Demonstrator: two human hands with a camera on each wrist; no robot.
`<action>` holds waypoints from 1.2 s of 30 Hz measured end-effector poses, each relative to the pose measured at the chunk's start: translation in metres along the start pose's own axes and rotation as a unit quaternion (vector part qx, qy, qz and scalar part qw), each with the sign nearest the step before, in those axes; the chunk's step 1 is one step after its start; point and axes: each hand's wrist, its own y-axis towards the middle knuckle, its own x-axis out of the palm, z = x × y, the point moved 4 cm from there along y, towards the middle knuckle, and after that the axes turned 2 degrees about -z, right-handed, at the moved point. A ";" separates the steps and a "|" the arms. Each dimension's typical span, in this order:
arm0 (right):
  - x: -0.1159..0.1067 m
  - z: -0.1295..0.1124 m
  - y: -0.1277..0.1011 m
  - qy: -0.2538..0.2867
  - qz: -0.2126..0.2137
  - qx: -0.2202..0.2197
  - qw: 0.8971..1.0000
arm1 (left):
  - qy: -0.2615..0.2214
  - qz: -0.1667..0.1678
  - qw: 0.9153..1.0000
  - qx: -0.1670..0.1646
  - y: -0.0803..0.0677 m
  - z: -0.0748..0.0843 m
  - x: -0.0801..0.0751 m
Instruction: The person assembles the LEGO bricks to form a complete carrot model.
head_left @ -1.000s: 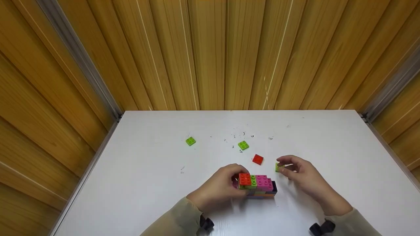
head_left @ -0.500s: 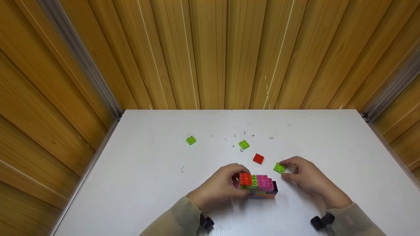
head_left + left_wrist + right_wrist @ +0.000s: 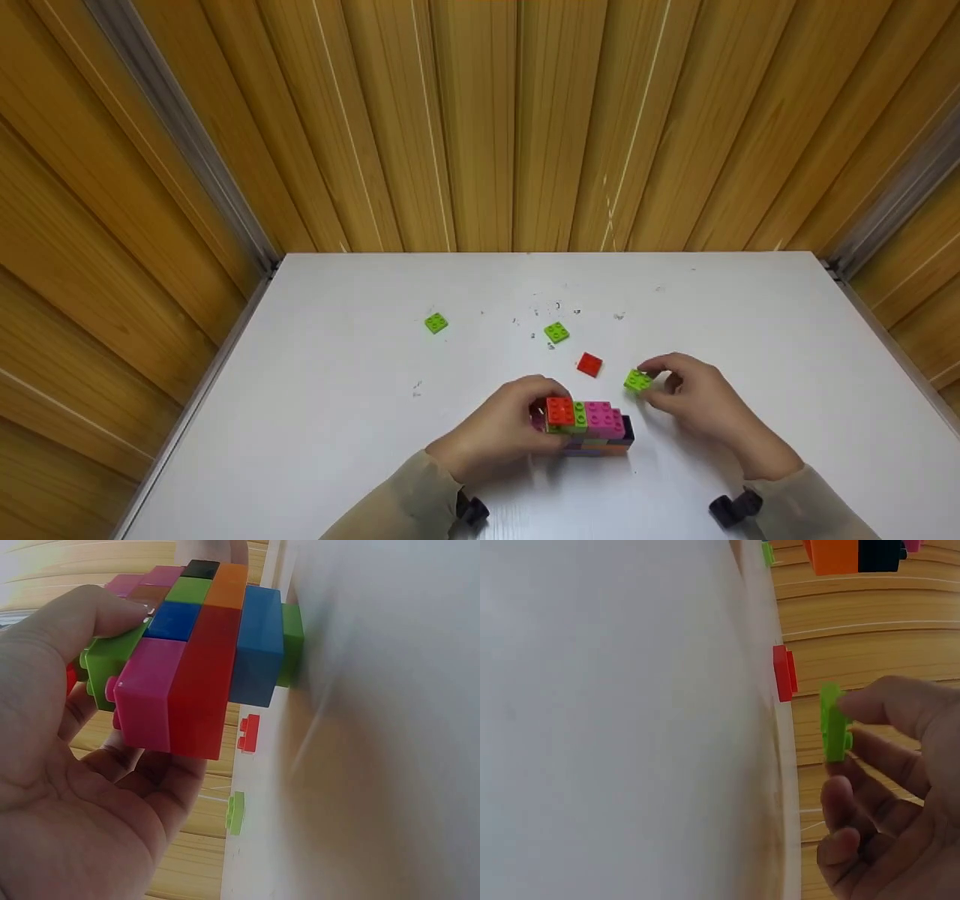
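My left hand [image 3: 504, 422] grips the left end of a block build [image 3: 604, 420] made of stacked toy bricks. Red, green and pink bricks with studs show on its top in the head view. From the left wrist, the build [image 3: 202, 682] also shows blue, orange and black bricks, with thumb and fingers on opposite sides. To the right of it, my right hand [image 3: 694, 394] pinches a flat bright-green brick [image 3: 637, 381] between thumb and fingers. In the right wrist view this green brick [image 3: 834, 724] is off the table, apart from the build.
A flat red brick [image 3: 589, 364] lies on the white table [image 3: 337, 390] just beyond the hands. Farther back are two loose green bricks, one near the middle [image 3: 556, 332] and another green brick [image 3: 436, 322] to the left. Wood-patterned walls [image 3: 480, 127] enclose the table.
The right hand's fingers have shifted on the green brick, which has moved slightly left and now shows more of its studs. The left hand and the build have stayed in place.
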 end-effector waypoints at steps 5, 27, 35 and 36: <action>-0.005 -0.010 -0.004 0.024 0.015 -0.039 0.999 | -0.001 0.001 1.000 -0.003 0.000 0.001 0.000; -0.004 -0.057 -0.031 0.176 -0.028 -0.226 0.958 | -0.005 0.000 1.000 -0.006 0.000 0.001 0.000; -0.001 -0.065 -0.035 0.186 -0.039 -0.269 0.944 | -0.011 0.005 1.000 -0.004 0.000 0.002 0.001; -0.001 -0.066 -0.035 0.187 -0.042 -0.273 0.943 | -0.011 0.005 1.000 -0.005 0.000 0.002 0.001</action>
